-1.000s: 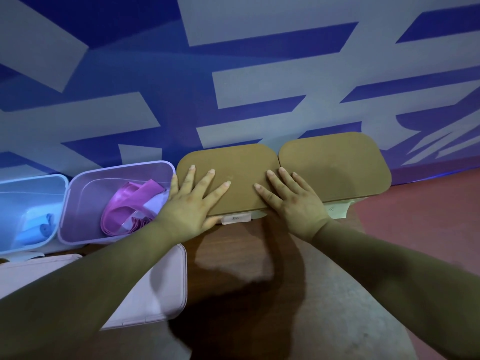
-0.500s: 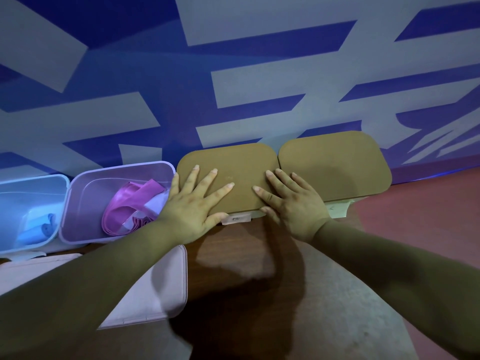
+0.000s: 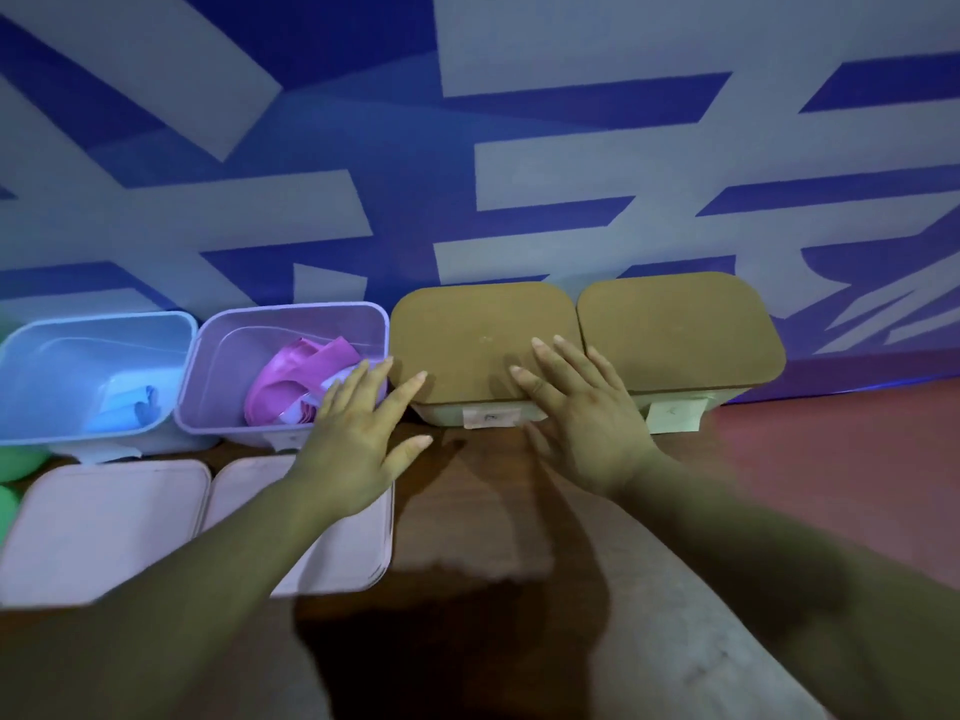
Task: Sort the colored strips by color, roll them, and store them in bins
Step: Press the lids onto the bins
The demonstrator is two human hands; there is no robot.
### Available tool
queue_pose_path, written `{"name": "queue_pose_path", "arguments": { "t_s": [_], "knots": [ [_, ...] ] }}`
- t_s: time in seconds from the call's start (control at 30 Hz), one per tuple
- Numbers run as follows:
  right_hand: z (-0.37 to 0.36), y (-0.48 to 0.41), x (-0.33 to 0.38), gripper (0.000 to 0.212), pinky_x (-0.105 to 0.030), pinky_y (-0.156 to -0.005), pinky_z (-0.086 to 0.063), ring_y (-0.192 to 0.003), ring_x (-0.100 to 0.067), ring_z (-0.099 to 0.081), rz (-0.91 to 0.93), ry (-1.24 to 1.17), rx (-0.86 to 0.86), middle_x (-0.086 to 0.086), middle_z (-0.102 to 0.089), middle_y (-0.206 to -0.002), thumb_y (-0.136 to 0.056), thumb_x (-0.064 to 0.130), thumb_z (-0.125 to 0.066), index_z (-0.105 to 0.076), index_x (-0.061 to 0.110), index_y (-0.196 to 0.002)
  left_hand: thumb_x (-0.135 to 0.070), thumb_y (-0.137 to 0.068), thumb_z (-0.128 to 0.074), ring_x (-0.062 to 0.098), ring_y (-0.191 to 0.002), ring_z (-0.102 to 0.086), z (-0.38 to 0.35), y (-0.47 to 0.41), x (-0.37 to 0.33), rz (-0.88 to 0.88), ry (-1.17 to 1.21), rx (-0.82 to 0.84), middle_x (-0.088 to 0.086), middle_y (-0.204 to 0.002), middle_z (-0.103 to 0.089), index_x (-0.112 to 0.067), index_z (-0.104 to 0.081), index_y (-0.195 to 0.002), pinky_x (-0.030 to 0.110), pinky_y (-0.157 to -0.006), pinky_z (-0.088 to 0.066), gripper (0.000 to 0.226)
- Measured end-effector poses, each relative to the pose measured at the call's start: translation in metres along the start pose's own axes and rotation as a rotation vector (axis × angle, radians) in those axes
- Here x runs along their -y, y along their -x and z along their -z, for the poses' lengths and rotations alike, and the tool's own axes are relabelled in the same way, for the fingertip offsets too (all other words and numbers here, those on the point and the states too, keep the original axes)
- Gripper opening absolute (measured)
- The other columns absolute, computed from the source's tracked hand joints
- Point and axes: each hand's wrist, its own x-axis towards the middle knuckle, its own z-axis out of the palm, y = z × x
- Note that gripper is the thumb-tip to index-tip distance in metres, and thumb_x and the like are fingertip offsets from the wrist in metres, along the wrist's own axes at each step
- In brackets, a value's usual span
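Four bins stand in a row against the wall. The blue bin (image 3: 31, 356) at far left is uncovered and holds blue strips (image 3: 127, 407). Beside it the purple bin (image 3: 223, 345) is uncovered with pink strips (image 3: 296, 376) inside. Two more bins carry tan lids, the left lid (image 3: 467, 330) and the right lid (image 3: 675, 324). My left hand (image 3: 358, 433) hovers with fingers spread over the gap between the purple bin and the left tan lid. My right hand (image 3: 582, 407) has straight fingers over the front right of the left tan lid. Neither hand holds anything.
Two pale pink lids (image 3: 104, 527) (image 3: 343, 553) lie flat on the wooden table (image 3: 467, 511) in front of the uncovered bins. Green round objects (image 3: 13, 459) sit at the far left edge. A blue and grey patterned wall (image 3: 467, 148) rises right behind the bins.
Both hands have pulled back from the left tan lid: the left hand slid left and toward me, off the lid. The view has shifted, showing more of the pink lids.
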Motion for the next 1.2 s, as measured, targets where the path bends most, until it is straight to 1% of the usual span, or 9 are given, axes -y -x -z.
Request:
{"name": "queue_pose_path", "arguments": {
  "t_s": [0.1,0.2,0.3,0.4,0.47,0.63,0.93,1.1,1.2],
  "knots": [
    [-0.007,0.013,0.041,0.048,-0.047,-0.111,-0.035,-0.136,-0.030,-0.041,0.024,-0.083,-0.020,-0.008,-0.043,-0.150,-0.090,0.047,-0.052,-0.055,0.025,-0.133,-0.059,-0.091,-0.043,0.041,-0.141,-0.032,-0.005,0.053,0.018,0.046,-0.014,-0.144,0.019,-0.151,-0.038,-0.021,-0.043,-0.148,0.059,-0.112,-0.031,0.068],
    [-0.029,0.029,0.087,0.046,-0.044,-0.093,-0.048,-0.118,-0.035,-0.054,0.006,-0.194,0.030,-0.011,-0.050,-0.142,-0.086,0.044,-0.055,-0.057,0.025,-0.127,-0.055,-0.090,-0.043,0.039,-0.137,-0.037,-0.014,0.108,0.039,0.152,0.008,-0.186,0.016,-0.147,-0.042,-0.019,-0.048,-0.143,0.052,-0.112,-0.032,0.064],
    [-0.056,0.042,0.130,0.049,-0.045,-0.090,-0.052,-0.110,-0.040,-0.058,0.002,-0.318,0.147,-0.014,-0.051,-0.140,-0.084,0.039,-0.058,-0.053,0.025,-0.131,-0.066,-0.087,-0.031,0.038,-0.140,-0.034,-0.033,0.156,0.065,0.338,-0.002,0.007,0.014,-0.152,-0.038,-0.029,-0.040,-0.148,0.052,-0.114,-0.030,0.072],
    [-0.081,0.046,0.171,0.060,-0.039,-0.108,-0.040,-0.138,-0.035,-0.039,-0.037,-0.413,0.378,-0.013,-0.042,-0.151,-0.088,0.034,-0.059,-0.042,0.023,-0.145,-0.077,-0.078,-0.016,0.038,-0.148,-0.018,-0.053,0.188,0.095,0.443,-0.026,0.269,0.008,-0.163,-0.021,-0.041,-0.023,-0.153,0.053,-0.118,-0.018,0.083],
    [-0.098,0.045,0.193,0.066,-0.038,-0.113,-0.035,-0.145,-0.031,-0.028,-0.053,-0.427,0.457,-0.009,-0.034,-0.156,-0.089,0.032,-0.059,-0.035,0.024,-0.149,-0.079,-0.082,-0.019,0.035,-0.151,-0.008,-0.060,0.201,0.112,0.427,-0.026,0.382,0.002,-0.166,-0.008,-0.044,-0.013,-0.154,0.053,-0.119,-0.010,0.081],
    [-0.127,0.051,0.231,0.063,-0.040,-0.113,-0.034,-0.138,-0.034,-0.036,-0.080,-0.267,0.581,0.003,-0.020,-0.163,-0.090,0.027,-0.056,-0.035,0.029,-0.149,-0.069,-0.093,-0.033,0.030,-0.153,0.000,-0.064,0.220,0.138,0.303,-0.007,0.416,-0.004,-0.167,0.001,-0.042,-0.011,-0.155,0.051,-0.122,-0.005,0.071],
    [-0.137,0.083,0.268,0.059,-0.040,-0.097,-0.046,-0.111,-0.034,-0.058,-0.210,-0.340,0.252,-0.007,-0.058,-0.138,-0.073,0.005,-0.068,-0.061,0.016,-0.130,-0.062,-0.091,-0.050,0.024,-0.150,0.024,-0.077,0.265,0.148,0.266,0.311,0.431,-0.009,-0.166,0.012,-0.041,-0.014,-0.155,0.044,-0.121,-0.011,0.076],
    [-0.117,0.084,0.268,0.043,-0.042,-0.078,-0.056,-0.088,-0.040,-0.064,-0.108,-0.319,0.113,-0.010,-0.070,-0.116,-0.086,0.028,-0.066,-0.064,0.009,-0.124,-0.061,-0.089,-0.055,0.021,-0.153,0.008,-0.065,0.272,0.158,0.276,0.345,0.363,-0.014,-0.166,-0.004,-0.045,-0.017,-0.154,0.041,-0.121,-0.016,0.077],
    [-0.089,0.075,0.269,0.045,-0.038,-0.067,-0.054,-0.078,-0.029,-0.058,0.059,-0.280,-0.055,-0.004,-0.074,-0.100,-0.089,0.044,-0.057,-0.067,0.017,-0.123,-0.057,-0.088,-0.059,0.025,-0.150,-0.014,-0.050,0.269,0.161,0.287,0.399,0.211,-0.012,-0.160,-0.028,-0.041,-0.029,-0.151,0.039,-0.120,-0.022,0.072]
  ]
}}
